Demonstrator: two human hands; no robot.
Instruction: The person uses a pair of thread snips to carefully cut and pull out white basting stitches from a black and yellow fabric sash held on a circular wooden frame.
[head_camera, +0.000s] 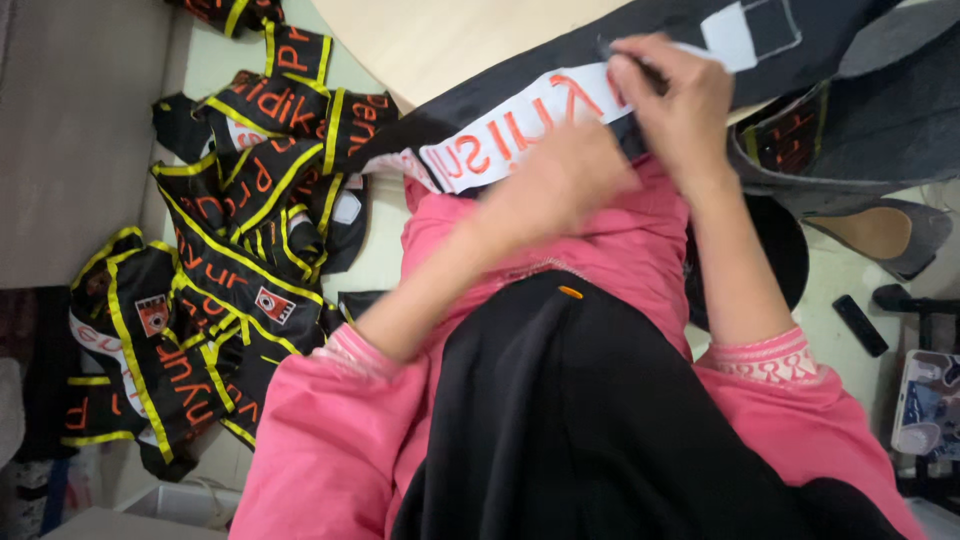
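Head view: your right hand (672, 100) pinches the white lettered strip (520, 125), which runs down-left under your blurred left hand (560, 185); its hold is unclear.

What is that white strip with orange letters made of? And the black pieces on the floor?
White strip: looks like soft woven cloth, matte; it bends under the left hand and right hand. Black pieces: probably cloth too, floppy and crumpled, with yellow trim.

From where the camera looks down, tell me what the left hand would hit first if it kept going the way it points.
The left hand points up and right along the white lettered band. It would probably meet the right hand first, though depth is unclear.
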